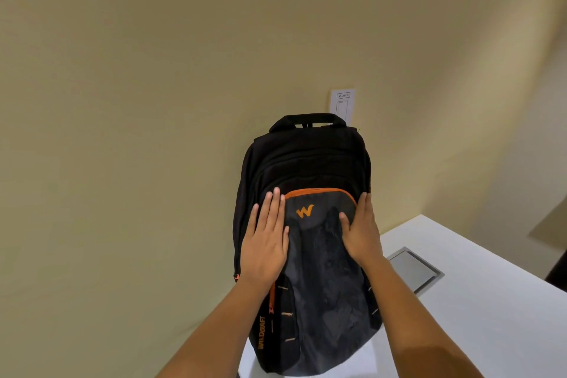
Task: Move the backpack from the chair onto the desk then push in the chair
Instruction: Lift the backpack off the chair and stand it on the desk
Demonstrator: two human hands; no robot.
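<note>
A black and grey backpack [310, 169] with orange trim and an orange W logo stands upright on the white desk [478, 310], its back against the beige wall. My left hand [266, 236] lies flat on the left side of its front pocket, fingers straight and together. My right hand [362, 230] presses flat on the right side of the same pocket, thumb spread onto the grey fabric. Neither hand grips anything. The chair is out of view.
A grey metal cable hatch [414, 270] is set into the desk just right of the backpack. A white label plate [342, 104] is on the wall behind the bag's top handle. The desk runs on to the right.
</note>
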